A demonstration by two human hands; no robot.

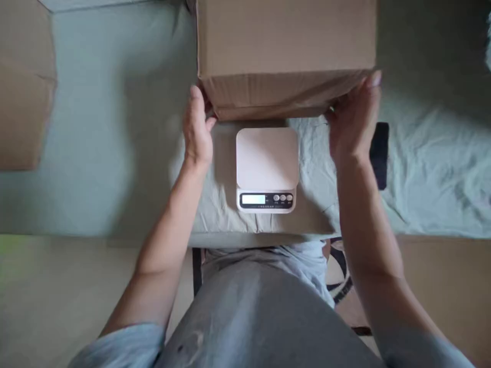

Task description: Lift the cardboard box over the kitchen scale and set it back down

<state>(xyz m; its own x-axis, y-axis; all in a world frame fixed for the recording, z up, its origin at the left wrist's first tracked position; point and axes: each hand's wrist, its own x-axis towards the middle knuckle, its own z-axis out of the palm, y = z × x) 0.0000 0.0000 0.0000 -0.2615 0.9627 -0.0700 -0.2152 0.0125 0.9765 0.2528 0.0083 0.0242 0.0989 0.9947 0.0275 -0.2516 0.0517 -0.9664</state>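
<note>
A large brown cardboard box sits at the top centre, held between both hands just behind a small white digital scale. My left hand presses on the box's lower left corner. My right hand grips its lower right corner, thumb on the upper edge. The scale's platform is bare and its display is lit. Whether the box rests on the cloth or is lifted I cannot tell.
A pale green cloth covers the table. Another cardboard box stands at the far left. A black flat object lies just right of my right wrist. The table's near edge runs below the scale.
</note>
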